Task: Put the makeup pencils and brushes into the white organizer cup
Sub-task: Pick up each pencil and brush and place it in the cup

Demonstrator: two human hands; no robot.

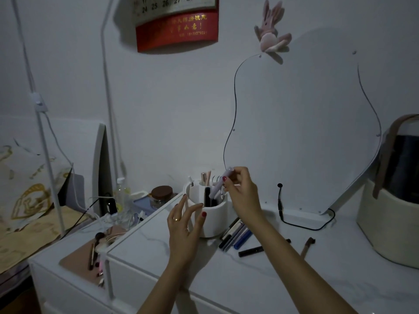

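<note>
The white organizer cup [214,219] stands on the white dresser top, with several sticks and a black item upright in its compartments. My right hand [241,191] pinches a pale lilac makeup stick [218,186] that slants down into the cup's front compartment. My left hand [184,219] hovers just left of the cup with fingers spread, holding nothing. Several pencils [235,233] lie in a bunch to the right of the cup. A black pencil [250,251] and a brown brush [307,245] lie further right, partly hidden by my right forearm.
A wavy mirror [306,132] leans against the wall behind, with a black cable [303,225] at its foot. A cream basket [390,223] stands at the right edge. A lower surface on the left holds a pink tray [88,261] with brushes and a brown-lidded jar [161,196].
</note>
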